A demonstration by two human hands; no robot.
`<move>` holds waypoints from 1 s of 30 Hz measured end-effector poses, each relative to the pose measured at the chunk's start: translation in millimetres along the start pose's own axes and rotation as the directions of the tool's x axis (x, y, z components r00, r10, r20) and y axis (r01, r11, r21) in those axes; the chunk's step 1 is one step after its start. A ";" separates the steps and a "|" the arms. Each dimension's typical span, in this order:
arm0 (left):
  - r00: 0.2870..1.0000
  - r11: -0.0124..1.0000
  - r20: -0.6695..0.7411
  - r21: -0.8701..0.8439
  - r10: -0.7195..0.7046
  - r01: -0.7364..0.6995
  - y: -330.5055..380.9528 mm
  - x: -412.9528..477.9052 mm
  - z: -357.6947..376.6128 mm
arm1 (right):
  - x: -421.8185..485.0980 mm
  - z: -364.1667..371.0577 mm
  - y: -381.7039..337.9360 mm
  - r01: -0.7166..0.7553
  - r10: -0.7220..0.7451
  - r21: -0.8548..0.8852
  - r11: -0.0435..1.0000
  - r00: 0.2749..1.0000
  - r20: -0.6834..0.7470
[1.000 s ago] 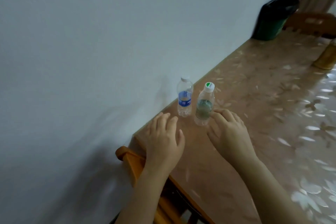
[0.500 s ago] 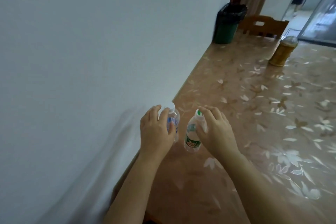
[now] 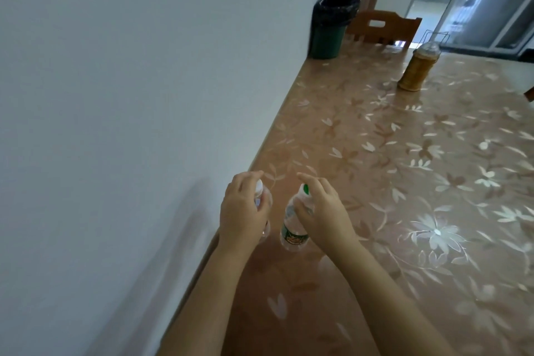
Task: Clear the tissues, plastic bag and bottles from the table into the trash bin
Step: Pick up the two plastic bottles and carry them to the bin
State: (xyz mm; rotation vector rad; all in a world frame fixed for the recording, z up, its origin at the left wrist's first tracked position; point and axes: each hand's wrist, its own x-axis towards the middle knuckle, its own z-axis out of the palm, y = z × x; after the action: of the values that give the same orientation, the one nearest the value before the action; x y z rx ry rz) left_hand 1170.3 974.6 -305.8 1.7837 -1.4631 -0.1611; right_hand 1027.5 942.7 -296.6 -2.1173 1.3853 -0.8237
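Two small clear plastic bottles are near the table's left edge by the wall. My left hand (image 3: 242, 212) is wrapped around the white-capped bottle (image 3: 261, 188), which is mostly hidden behind the fingers. My right hand (image 3: 320, 211) grips the upper part of the green-labelled bottle (image 3: 293, 230), whose white and green cap shows above my thumb. A green trash bin (image 3: 331, 30) lined with a black bag stands on the far left corner of the table, well beyond both hands. No tissues or plastic bag are in view.
The table (image 3: 404, 182) has a glossy brown cover with pale flowers. A tall amber jar (image 3: 416, 68) with a clear lid stands far right of the bin. A wooden chair back (image 3: 381, 27) rises behind the table's far end. A white wall (image 3: 130, 95) borders the left edge.
Both hands went from resting flat near the bottles to closing around them. The view has swung up and right, so the bin and jar now show fully.
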 end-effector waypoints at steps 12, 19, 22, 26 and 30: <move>0.995 0.979 0.000 -0.182 -0.095 0.093 0.7 -18.6 -11.0 | -22.8 -7.0 -2.8 -0.077 0.084 0.133 0.988 0.996 -0.043; 0.992 0.943 0.059 -0.308 -0.116 0.128 19.5 -45.6 -15.8 | -66.2 -40.0 15.0 -0.156 0.173 0.123 0.980 0.974 -0.143; 0.992 0.936 0.105 -0.336 -0.071 0.103 35.2 -58.1 -9.3 | -91.9 -56.6 27.5 -0.198 0.218 0.113 0.974 0.953 -0.210; 0.984 0.915 0.177 -0.394 -0.014 0.084 60.5 -72.4 5.4 | -124.7 -82.8 40.3 -0.261 0.278 0.097 0.960 0.925 -0.258; 0.956 0.886 0.290 -0.454 0.044 0.097 87.0 -88.9 27.0 | -159.5 -108.1 55.6 -0.348 0.347 0.058 0.936 0.879 -0.328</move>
State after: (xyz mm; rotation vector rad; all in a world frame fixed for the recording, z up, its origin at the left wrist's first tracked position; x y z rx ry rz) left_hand 1060.1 1038.1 -301.3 1.4223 -1.4478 -0.7585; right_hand 866.6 1062.4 -293.4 -1.7009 1.8730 -1.0586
